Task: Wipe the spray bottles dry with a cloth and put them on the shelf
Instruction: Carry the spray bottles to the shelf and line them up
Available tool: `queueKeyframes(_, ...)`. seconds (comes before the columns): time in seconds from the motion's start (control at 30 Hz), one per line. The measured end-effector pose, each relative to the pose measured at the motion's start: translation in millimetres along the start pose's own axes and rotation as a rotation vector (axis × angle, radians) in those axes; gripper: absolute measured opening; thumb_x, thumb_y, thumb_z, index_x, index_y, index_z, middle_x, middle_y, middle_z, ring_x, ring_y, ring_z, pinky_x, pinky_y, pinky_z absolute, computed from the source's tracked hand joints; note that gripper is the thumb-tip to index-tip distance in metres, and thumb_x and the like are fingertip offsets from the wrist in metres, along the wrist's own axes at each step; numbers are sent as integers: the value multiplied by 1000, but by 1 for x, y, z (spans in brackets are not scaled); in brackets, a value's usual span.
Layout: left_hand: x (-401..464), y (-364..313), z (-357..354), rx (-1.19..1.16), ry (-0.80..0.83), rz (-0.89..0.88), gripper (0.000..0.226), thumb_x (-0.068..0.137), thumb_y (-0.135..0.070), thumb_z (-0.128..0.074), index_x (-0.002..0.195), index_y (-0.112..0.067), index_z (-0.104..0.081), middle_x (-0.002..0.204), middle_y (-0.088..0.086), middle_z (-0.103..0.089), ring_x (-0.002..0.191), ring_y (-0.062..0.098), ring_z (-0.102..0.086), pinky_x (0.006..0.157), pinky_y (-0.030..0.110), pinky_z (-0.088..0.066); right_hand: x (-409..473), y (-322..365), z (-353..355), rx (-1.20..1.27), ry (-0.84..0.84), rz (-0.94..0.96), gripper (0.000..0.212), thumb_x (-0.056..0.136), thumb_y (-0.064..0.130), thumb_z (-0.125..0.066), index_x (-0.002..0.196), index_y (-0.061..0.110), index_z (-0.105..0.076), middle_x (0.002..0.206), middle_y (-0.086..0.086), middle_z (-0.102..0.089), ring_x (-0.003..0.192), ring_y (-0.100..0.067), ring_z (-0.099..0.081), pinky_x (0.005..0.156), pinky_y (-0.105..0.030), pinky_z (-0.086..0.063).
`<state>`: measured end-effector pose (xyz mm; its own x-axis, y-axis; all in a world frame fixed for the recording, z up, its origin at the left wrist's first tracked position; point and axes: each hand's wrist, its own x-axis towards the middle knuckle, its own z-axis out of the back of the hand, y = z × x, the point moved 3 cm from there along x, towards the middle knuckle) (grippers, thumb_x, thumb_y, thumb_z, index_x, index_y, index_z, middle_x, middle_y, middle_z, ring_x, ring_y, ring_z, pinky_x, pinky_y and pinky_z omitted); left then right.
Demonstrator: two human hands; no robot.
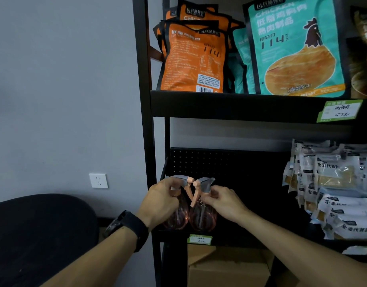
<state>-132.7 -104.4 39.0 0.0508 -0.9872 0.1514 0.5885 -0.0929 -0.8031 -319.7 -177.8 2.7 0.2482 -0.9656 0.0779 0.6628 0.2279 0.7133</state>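
A black shelf (pixel 230 104) is standing against a grey wall, and both spray bottles (pixel 202 216) are sitting side by side on its lower tier. The left hand (pixel 160 200) and right hand (pixel 221 200) are each pinching a bottle neck — best to be easing them upright, nozzles clear of each other, before letting go.

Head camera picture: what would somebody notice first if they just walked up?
Probably the two pink spray bottles standing side by side on the lower shelf, nozzles facing each other, with the left hand and right hand gripping one each. Next, the big orange and teal food bags above.
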Motion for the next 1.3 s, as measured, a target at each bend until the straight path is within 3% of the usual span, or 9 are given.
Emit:
queueKeyframes(0.17, -8, -10, 9, 34, -24, -21, 51, 85, 9, -45, 124, -19, -61, 126, -1, -63, 105, 12, -65, 59, 13, -49, -8, 3, 7, 16, -20, -58, 58, 83, 35, -73, 134, 19, -51, 134, 0, -55, 124, -17, -51, 100, -29, -42)
queueKeyframes(0.33, -23, -31, 28, 38, -44, -31, 50, 90, 2, -53, 136, -15, -55, 128, -4, -59, 111, 10, -58, 94, 25, -51, -23, 28, 40, -39, -239, -1, 42, 89, 26, -63, 129, 17, -55, 127, -1, -56, 115, -14, -55, 96, -27, -45)
queueKeyframes(0.5, -43, -46, 55, 63, -91, -42, 54, 86, 7, -49, 133, -19, -56, 123, -7, -59, 114, 11, -59, 86, 15, -51, -41, 72, 63, -18, -318, 115, 29, 92, 21, -59, 121, 16, -61, 120, 2, -59, 107, -9, -56, 89, -19, -44)
queueKeyframes(0.6, -60, -50, 76, 88, -134, -42, 56, 86, 7, -49, 133, -22, -57, 124, -9, -59, 112, 9, -59, 70, 2, -44, -51, 103, 64, -11, -320, 186, 24, 94, 20, -57, 116, 16, -63, 115, 5, -59, 90, -2, -58, 70, -6, -42)
queueKeyframes(0.67, -74, -49, 91, 101, -166, -40, 56, 85, 7, -49, 132, -22, -57, 126, -9, -59, 111, 9, -59, 73, 5, -44, -58, 125, 58, -3, -303, 232, 20, 94, 19, -56, 111, 18, -65, 109, 6, -60, 82, 0, -57, 64, -6, -42)
queueKeyframes(0.77, -94, -45, 117, 140, -221, -30, 53, 86, 3, -49, 130, -26, -57, 124, -13, -59, 107, 4, -59, 75, 7, -43, -66, 157, 41, 36, -256, 294, 16, 92, 18, -56, 103, 18, -67, 101, 6, -62, 83, -7, -60, 73, -18, -49)
queueKeyframes(0.9, -125, -32, 153, 161, -292, 11, 53, 87, 0, -50, 131, -28, -56, 124, -15, -59, 111, 5, -59, 81, 13, -45, -73, 202, 8, 30, -181, 396, 15, 90, 19, -57, 98, 21, -69, 97, 9, -64, 87, -2, -59, 70, -10, -41)
queueKeyframes(1.17, -197, 7, 225, 176, -434, 103, 54, 86, 1, -51, 133, -25, -55, 128, -11, -58, 114, 6, -57, 82, 12, -47, -95, 301, -76, 42, 17, 578, 17, 90, 21, -56, 100, 19, -69, 100, 6, -66, 91, -8, -60, 81, -18, -47)
queueKeyframes(1.3, -234, 28, 256, 191, -511, 173, 53, 89, 1, -51, 135, -25, -54, 129, -9, -57, 116, 9, -59, 71, 7, -46, -114, 338, -119, 80, 103, 641, 18, 90, 22, -55, 101, 20, -69, 99, 8, -66, 91, -7, -60, 82, -19, -48)
